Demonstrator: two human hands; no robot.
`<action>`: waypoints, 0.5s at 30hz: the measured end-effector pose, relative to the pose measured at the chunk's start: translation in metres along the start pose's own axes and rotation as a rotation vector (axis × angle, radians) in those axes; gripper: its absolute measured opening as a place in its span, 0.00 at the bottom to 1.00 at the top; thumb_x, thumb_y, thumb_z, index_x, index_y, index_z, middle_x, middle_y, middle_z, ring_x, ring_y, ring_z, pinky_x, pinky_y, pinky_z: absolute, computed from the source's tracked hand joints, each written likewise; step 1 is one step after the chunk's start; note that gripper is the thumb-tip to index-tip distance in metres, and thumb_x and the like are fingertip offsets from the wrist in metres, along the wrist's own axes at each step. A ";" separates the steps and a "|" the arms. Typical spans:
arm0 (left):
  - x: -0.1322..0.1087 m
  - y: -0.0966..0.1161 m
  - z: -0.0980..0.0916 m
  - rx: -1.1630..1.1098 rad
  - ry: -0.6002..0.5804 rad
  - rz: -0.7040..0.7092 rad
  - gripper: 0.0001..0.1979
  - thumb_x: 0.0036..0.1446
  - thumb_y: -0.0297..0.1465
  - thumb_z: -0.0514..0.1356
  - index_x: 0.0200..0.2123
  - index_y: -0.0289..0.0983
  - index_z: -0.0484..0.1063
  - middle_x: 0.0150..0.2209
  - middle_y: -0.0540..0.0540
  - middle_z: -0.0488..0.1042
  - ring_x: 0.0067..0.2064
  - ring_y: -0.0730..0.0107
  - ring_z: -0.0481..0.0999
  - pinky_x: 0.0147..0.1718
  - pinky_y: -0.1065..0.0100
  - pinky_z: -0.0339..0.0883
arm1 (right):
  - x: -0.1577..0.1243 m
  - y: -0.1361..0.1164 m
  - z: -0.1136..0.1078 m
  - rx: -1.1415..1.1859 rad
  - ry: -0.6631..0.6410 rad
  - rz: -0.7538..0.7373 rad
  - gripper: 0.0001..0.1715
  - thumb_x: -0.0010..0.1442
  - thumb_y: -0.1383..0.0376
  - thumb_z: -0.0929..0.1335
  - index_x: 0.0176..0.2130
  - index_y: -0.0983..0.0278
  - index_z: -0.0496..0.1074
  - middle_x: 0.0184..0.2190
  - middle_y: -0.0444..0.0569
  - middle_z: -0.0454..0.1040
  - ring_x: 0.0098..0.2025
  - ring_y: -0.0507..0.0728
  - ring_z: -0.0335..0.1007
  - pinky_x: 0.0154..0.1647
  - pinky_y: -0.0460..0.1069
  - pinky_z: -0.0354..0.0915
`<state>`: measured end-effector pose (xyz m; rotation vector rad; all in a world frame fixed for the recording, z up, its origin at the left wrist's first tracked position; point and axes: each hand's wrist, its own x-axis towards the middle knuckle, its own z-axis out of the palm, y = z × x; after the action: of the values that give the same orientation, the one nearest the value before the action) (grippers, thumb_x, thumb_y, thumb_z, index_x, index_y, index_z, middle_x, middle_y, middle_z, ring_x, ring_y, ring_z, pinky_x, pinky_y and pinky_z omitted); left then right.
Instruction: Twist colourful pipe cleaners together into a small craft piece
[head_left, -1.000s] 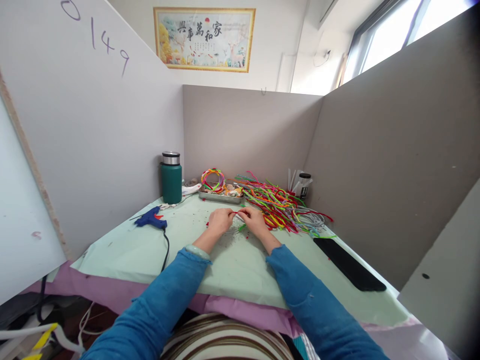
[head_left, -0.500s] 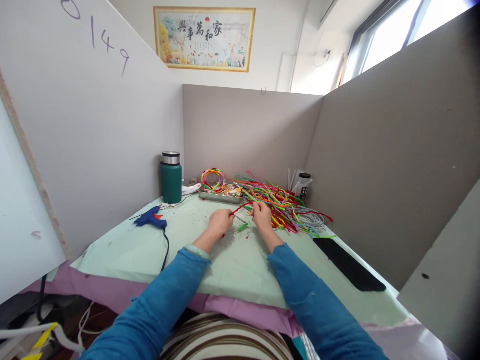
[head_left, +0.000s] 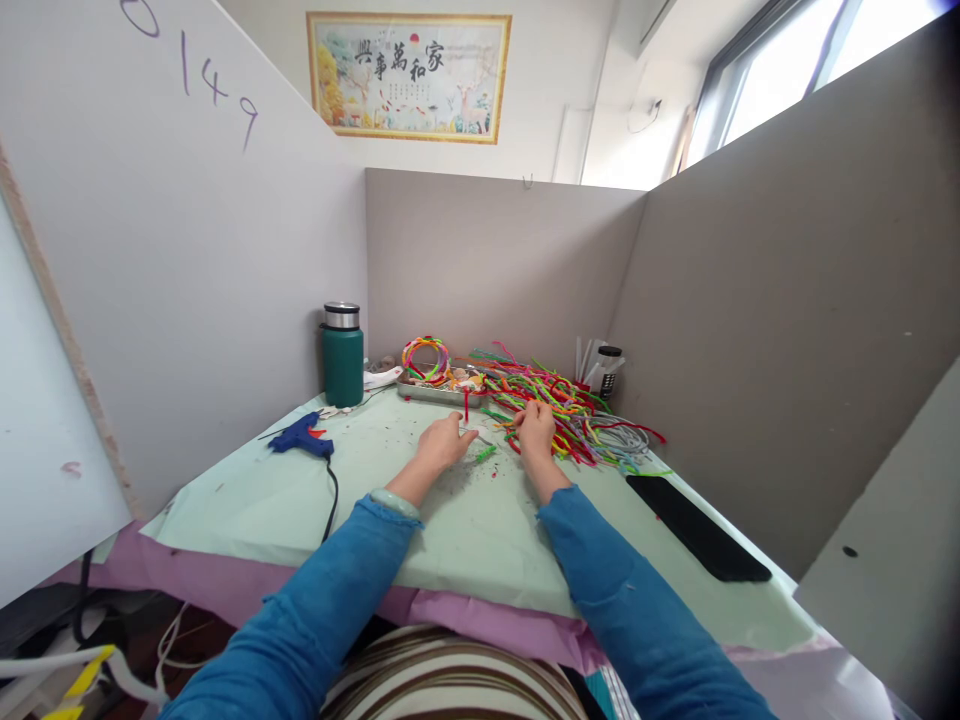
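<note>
Rings seem done in the tray, strands lie loose; left hand has parted fingers, right hand's I can't tell.

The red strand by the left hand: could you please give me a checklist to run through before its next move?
1. Red strand in view by the left hand: ok.
2. Red strand firmly gripped: cannot tell.
3. Anything held in the right hand, near the pile: cannot tell.
4. Space between the hands free of scraps: not ok; a green piece lies there.
5. Glue gun apart from both hands: ok.
6. Bottle upright with its lid on: ok.
</note>
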<state>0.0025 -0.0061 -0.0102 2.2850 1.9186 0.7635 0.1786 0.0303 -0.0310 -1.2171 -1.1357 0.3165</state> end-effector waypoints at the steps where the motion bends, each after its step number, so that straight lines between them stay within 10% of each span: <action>1: 0.000 0.000 0.000 -0.011 -0.001 0.002 0.29 0.55 0.49 0.51 0.53 0.36 0.63 0.44 0.37 0.75 0.45 0.60 0.73 0.39 0.67 0.63 | 0.000 0.000 0.000 0.012 0.003 -0.007 0.21 0.61 0.54 0.52 0.38 0.63 0.63 0.23 0.49 0.69 0.20 0.54 0.59 0.21 0.49 0.55; 15: 0.000 0.002 -0.002 -0.068 -0.035 0.088 0.19 0.57 0.43 0.50 0.40 0.39 0.75 0.39 0.42 0.77 0.41 0.65 0.74 0.40 0.69 0.62 | -0.027 -0.028 0.006 0.314 -0.575 0.143 0.14 0.47 0.55 0.67 0.24 0.63 0.65 0.16 0.40 0.63 0.18 0.48 0.55 0.19 0.46 0.50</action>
<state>0.0033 -0.0067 -0.0074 2.3394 1.7606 0.7795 0.1512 0.0037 -0.0212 -0.9485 -1.4202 0.9624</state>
